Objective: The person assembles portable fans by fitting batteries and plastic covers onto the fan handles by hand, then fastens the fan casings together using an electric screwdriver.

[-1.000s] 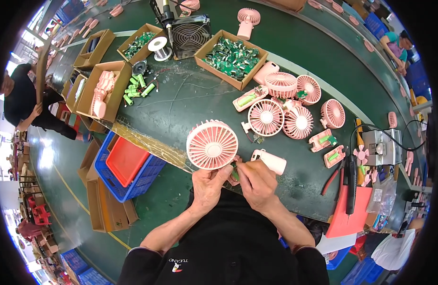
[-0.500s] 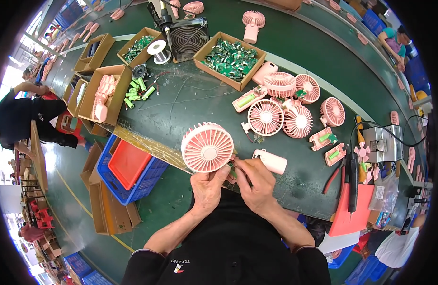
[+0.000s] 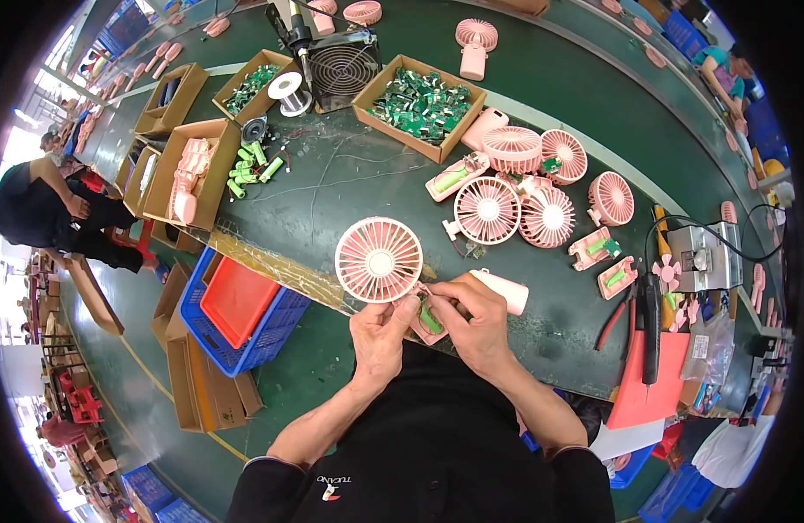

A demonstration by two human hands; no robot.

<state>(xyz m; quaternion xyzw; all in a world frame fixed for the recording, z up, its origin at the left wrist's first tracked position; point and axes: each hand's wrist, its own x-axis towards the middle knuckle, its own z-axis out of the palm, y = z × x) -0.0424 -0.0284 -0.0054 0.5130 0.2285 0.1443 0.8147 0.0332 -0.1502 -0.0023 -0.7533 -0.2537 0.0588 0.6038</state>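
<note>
At the near edge of the bench I hold a pink handheld fan (image 3: 380, 261), its round grille tipped up toward me. My left hand (image 3: 381, 338) is closed round the fan's neck just under the grille. My right hand (image 3: 476, 322) pinches at the opened handle, where a green battery cell (image 3: 430, 319) shows between the hands; what exactly its fingertips grip is hidden. A pink handle cover (image 3: 503, 291) lies just beyond my right hand. Farther right sit several pink fan heads (image 3: 487, 211) and opened handles (image 3: 617, 277) with green cells.
A cardboard box of green circuit boards (image 3: 419, 105) stands beyond, near a solder spool (image 3: 289, 92) and a black fume fan (image 3: 345, 74). Loose green cells (image 3: 254, 163) lie left. A soldering iron (image 3: 650, 327) and red-handled pliers (image 3: 613, 324) are right. A blue crate (image 3: 236, 309) stands left below the bench.
The fan has tilted so its grille faces me more, and the opened handle with the green cell shows more. At left, a bending person has shifted and a cardboard piece sits lower.
</note>
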